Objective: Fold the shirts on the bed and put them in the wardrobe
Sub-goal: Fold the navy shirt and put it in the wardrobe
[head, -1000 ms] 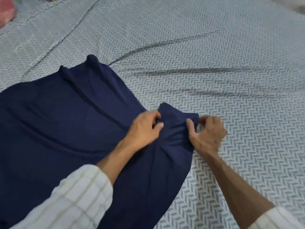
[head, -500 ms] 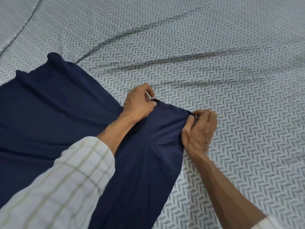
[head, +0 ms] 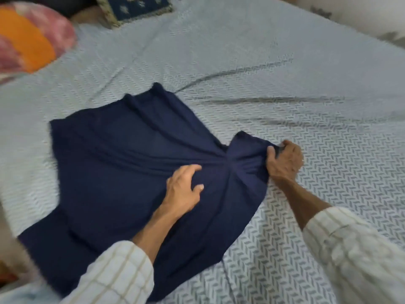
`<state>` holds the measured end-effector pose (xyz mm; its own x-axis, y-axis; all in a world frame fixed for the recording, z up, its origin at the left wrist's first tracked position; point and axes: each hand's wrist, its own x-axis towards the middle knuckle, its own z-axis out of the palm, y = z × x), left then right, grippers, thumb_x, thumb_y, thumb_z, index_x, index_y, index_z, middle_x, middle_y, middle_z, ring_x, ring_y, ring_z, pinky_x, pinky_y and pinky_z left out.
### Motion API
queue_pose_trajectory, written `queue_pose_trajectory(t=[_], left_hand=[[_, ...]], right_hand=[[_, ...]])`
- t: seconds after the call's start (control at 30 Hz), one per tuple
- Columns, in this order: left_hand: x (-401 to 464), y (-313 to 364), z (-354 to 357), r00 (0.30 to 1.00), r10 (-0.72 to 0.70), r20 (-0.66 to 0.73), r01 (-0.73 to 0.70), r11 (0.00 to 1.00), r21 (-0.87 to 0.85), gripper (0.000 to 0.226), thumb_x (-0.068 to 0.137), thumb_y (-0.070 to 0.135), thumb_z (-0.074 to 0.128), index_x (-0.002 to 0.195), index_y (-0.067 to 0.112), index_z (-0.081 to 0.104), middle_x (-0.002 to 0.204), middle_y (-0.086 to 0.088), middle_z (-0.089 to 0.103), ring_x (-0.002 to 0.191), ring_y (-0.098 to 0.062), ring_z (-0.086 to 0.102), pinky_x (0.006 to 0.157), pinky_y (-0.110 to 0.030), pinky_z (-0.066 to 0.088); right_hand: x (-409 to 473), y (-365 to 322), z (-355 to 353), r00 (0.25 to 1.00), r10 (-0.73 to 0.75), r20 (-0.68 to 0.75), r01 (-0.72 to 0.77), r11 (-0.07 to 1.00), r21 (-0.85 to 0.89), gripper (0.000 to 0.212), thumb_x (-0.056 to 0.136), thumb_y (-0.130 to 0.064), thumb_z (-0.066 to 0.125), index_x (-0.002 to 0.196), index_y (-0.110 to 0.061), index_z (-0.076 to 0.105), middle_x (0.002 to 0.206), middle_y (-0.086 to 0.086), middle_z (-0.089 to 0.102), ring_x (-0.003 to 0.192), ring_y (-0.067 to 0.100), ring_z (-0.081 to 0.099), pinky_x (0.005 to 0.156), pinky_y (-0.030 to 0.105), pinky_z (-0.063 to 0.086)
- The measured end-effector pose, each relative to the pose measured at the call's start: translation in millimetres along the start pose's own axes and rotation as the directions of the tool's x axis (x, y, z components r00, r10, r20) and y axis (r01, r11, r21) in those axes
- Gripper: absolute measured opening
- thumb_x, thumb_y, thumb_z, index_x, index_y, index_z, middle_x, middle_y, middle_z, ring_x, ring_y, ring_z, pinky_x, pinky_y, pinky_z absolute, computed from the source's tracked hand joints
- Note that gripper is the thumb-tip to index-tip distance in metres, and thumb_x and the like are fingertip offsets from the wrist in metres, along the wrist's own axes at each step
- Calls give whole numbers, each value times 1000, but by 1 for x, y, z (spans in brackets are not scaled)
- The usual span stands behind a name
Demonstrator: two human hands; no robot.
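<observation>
A navy blue shirt [head: 114, 163] lies spread on the bed [head: 285, 88], which has a grey-and-white chevron sheet. My right hand [head: 285, 160] pinches the end of the shirt's right sleeve and pulls it taut, so folds fan out from the armpit. My left hand [head: 184, 189] rests on the shirt's body near that sleeve, fingers spread and slightly bent, pressing the cloth down. The shirt's near edge is partly hidden by my left sleeve.
A pink-and-orange pillow [head: 32, 38] lies at the far left corner. A dark blue patterned cushion [head: 133, 7] sits at the head of the bed. Bare sheet stretches to the right and beyond the shirt.
My left hand let go of the sleeve edge and slid down onto the shirt's body. My right hand kept its pinch on the sleeve end. The view pulled back and tilted up.
</observation>
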<state>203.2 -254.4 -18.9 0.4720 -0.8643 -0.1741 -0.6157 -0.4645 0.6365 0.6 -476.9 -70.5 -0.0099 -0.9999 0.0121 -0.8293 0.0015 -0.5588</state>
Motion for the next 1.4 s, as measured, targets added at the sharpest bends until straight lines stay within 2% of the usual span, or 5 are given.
queue_pose_trajectory(t=[0.23,0.63,0.97,1.17,1.4], left_hand=[[-139,-94,-47,902,-282,-327,267,959,-92,38,86,15,69,122,22,63,126,3,60,121,-21,53,104,-38,40],[-186,-217,-134,315,-851,-419,418,521,-744,35,81,23,73,113,21,60,120,-7,61,108,-29,61,92,-43,53],[-166,-273,-157,321,-896,-307,481,434,-762,18,81,34,73,83,19,62,95,-6,69,88,-28,65,76,-38,57],[-187,-272,-170,70,-972,-225,210,234,-949,12,93,13,48,99,4,52,87,-7,54,67,-20,47,60,-30,33],[-205,-275,-165,266,-962,-67,113,100,-989,37,79,8,77,109,11,56,98,-8,67,81,-23,66,63,-29,53]], right_hand=[[-142,-54,1,864,-496,82,501,862,-72,66,78,-32,56,138,-7,45,145,21,41,131,41,39,102,57,32],[-407,-174,77,-130,-819,559,954,51,297,50,74,-64,49,106,-27,57,91,-6,57,83,21,56,66,36,44],[-443,-180,101,-98,-872,480,959,46,280,11,80,-40,52,80,-29,53,72,-10,50,63,14,53,52,26,39],[-453,-178,98,-125,-862,491,919,87,386,17,76,-36,58,79,-29,42,69,-10,46,59,12,45,54,28,39],[-459,-182,99,-137,-819,557,927,93,365,14,83,-42,54,88,-31,46,71,-12,53,57,10,50,46,26,37]])
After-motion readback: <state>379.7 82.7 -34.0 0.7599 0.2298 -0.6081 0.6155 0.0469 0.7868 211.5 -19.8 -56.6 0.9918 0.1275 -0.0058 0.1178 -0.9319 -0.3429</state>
